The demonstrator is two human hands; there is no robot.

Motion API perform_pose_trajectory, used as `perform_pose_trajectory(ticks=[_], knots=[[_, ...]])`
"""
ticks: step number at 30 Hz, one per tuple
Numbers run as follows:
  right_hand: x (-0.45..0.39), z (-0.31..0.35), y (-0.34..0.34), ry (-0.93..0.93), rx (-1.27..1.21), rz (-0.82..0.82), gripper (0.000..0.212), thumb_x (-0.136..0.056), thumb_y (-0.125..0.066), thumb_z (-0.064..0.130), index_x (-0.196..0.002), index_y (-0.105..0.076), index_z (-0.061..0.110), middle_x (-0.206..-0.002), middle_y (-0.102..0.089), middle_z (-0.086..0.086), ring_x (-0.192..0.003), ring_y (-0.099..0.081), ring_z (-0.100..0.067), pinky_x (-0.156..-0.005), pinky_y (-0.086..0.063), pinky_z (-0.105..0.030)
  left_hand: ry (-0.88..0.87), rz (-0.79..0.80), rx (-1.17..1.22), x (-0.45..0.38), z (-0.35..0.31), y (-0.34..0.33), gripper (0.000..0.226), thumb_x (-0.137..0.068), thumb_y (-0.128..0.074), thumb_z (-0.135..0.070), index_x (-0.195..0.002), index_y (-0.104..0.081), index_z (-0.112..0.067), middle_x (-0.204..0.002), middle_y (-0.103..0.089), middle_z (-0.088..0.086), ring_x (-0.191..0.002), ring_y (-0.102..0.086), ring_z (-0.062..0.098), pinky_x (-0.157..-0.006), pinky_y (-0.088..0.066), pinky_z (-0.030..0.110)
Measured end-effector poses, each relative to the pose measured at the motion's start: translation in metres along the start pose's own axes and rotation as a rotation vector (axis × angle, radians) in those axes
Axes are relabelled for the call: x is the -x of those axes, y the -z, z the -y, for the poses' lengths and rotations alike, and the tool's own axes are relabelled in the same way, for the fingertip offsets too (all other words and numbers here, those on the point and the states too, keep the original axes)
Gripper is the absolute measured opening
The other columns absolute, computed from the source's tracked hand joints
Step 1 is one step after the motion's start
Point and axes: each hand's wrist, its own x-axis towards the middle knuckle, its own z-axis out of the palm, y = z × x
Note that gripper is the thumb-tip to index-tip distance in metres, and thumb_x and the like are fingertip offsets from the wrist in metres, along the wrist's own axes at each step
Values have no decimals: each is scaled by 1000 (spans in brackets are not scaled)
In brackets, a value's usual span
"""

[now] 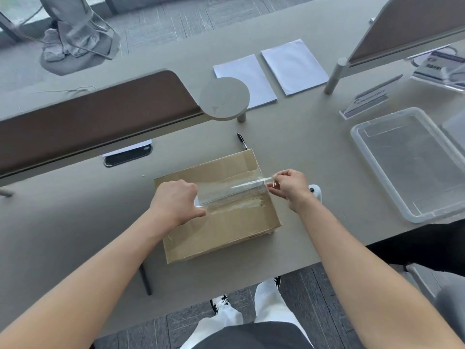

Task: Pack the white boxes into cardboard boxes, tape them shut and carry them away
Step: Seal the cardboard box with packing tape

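The closed cardboard box (219,210) sits on the desk (75,222) (near its front edge). Left hand (176,202) grips the clear tape (234,190); right hand (289,187) pinches its free end over the box.

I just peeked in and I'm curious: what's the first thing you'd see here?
First, the closed cardboard box in the middle of the grey table, with two hands stretching clear tape across its top. The left hand holds one end, and the right hand pinches the other. A clear plastic tray sits at the right.
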Motion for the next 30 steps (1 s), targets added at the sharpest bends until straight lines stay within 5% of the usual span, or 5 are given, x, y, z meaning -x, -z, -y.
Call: perform_pose_trajectory(ticks=[14,20,25,30], knots=[[-6,-6,6,-31,-7,31,13,-96,-57,-6,-89,-58,5,-77,-60,-12,-65,-64,-20,-58,-62,-27,-1,43,-25,-9,-4,-13,45,-78,-61,-64,-82,-59,-20,-68,-51,-5,-71,-59,21,-59,-42,30],[-10,-23,2,14,148,52,8,-96,-63,9,-90,-62,13,-82,-64,-4,-63,-62,-10,-61,-48,-26,4,42,-19,-9,-4,-16,45,-79,-60,-64,-83,-58,-20,-67,-50,-6,-70,-58,21,-59,-42,30],[-12,-29,0,46,162,73,1,-94,-67,8,-94,-66,8,-76,-62,-3,-61,-55,-9,-47,-41,-14,30,17,27,-7,-6,-21,45,-80,-60,-64,-84,-56,-19,-70,-53,-4,-70,-59,22,-62,-48,31],[-14,-34,-5,24,209,72,3,-91,-69,8,-91,-66,10,-74,-63,-4,-65,-53,-14,-56,-40,-23,45,-10,90,-4,-8,-27,46,-82,-62,-62,-82,-53,-16,-72,-56,-1,-68,-58,22,-63,-50,33]])
